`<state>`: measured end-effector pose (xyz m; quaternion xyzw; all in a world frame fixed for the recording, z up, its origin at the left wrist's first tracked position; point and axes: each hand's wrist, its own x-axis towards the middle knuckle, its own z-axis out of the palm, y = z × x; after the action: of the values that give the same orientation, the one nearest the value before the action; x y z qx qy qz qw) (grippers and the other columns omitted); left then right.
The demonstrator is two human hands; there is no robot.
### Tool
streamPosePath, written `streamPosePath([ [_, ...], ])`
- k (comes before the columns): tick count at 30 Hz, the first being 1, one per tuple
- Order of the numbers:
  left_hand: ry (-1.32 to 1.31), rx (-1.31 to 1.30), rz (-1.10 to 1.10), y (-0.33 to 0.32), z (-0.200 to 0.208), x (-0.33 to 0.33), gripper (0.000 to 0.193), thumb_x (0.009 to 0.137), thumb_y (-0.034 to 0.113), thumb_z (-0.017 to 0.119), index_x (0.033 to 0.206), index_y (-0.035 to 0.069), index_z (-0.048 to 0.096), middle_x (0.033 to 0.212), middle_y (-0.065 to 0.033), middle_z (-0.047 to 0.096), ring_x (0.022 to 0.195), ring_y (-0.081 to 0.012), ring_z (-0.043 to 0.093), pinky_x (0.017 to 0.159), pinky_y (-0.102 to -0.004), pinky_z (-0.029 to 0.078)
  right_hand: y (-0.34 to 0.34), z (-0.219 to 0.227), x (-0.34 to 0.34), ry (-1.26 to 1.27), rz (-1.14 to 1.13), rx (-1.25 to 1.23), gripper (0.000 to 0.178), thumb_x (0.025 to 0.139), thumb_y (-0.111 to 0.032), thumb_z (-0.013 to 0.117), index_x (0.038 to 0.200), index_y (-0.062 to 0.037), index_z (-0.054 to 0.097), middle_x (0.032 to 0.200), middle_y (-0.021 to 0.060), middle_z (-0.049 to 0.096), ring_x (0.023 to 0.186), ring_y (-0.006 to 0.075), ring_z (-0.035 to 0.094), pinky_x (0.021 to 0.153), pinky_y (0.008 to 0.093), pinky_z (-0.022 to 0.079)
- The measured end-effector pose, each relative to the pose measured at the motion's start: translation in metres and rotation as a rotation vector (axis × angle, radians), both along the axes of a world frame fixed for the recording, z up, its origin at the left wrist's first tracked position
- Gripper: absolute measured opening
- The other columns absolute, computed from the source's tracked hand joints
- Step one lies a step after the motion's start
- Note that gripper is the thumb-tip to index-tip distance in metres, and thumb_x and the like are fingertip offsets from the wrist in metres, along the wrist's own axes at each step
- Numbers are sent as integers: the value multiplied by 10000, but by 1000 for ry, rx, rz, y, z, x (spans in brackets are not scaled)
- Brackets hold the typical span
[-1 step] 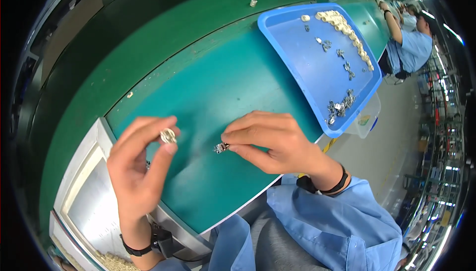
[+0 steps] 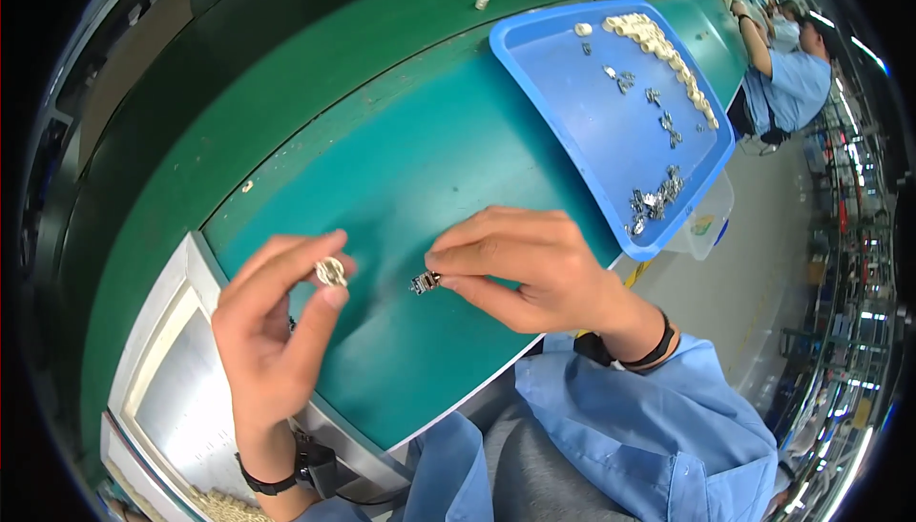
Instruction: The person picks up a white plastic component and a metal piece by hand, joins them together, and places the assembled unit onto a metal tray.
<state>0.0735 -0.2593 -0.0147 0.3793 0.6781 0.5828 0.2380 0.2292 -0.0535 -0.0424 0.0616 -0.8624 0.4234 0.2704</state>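
My left hand (image 2: 277,322) pinches a small round cream part (image 2: 330,272) between thumb and fingertips, its hollowed end facing up. A bit of dark metal (image 2: 291,323) shows by the curled fingers of that hand; what it is I cannot make out. To the right, my right hand (image 2: 520,269) holds a small shiny metal clip piece (image 2: 425,281) between thumb and forefinger, its toothed end pointing left toward the cream part. The two pieces are apart, above the green work surface (image 2: 382,369).
A blue tray (image 2: 572,140) at the right holds a row of cream parts (image 2: 658,45) and several loose metal pieces (image 2: 656,199). A metal-framed box (image 2: 162,331) stands at the left with cream pieces in its near end. A person in blue (image 2: 797,88) sits farther along.
My left hand has shifted slightly right and down, and the cream part in it has tilted a little. My right hand stays nearly still.
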Motion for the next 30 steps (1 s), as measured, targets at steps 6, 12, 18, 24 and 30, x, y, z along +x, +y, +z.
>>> streamPosePath([
  [6, -251, 177, -120, 3, -10, 16, 299, 889, -127, 664, 1184, -81, 643, 1068, -183, 684, 974, -247, 681, 887, -353, 542, 13, 37, -1, 104, -22, 101, 225, 752, 106, 758, 958, 18, 770, 932, 139, 738, 725, 237, 714, 592, 325, 556],
  [12, -89, 201, -177, 3, -19, 18, 322, 877, -134, 677, 1193, -78, 644, 1078, -187, 682, 971, -264, 667, 873, -361, 542, 8, 50, -5, 103, -5, 146, 208, 727, 112, 723, 900, -3, 721, 864, 97, 691, 657, 225, 651, 542, 312, 503],
  [18, -13, 215, -149, 7, -16, 24, 330, 865, -134, 685, 1188, -76, 650, 1069, -190, 687, 943, -253, 653, 834, -349, 531, 5, 56, -2, 29, 58, 106, 196, 740, 103, 712, 883, -30, 696, 848, 62, 681, 624, 221, 611, 517, 312, 469],
  [24, 85, 218, -133, 7, -15, 29, 321, 845, -106, 720, 1161, -78, 671, 1035, -198, 693, 903, -260, 645, 789, -349, 516, 5, 62, -1, 11, 84, 55, 173, 772, 92, 721, 891, -32, 706, 851, 56, 683, 626, 219, 610, 515, 315, 459],
  [30, 119, 241, -154, 7, -14, 27, 310, 839, -73, 740, 1144, -84, 686, 1028, -204, 698, 885, -277, 650, 782, -365, 517, 6, 54, -2, 116, 72, 20, 100, 739, 38, 676, 795, -39, 646, 701, 63, 569, 572, 284, 581, 460, 405, 413],
])
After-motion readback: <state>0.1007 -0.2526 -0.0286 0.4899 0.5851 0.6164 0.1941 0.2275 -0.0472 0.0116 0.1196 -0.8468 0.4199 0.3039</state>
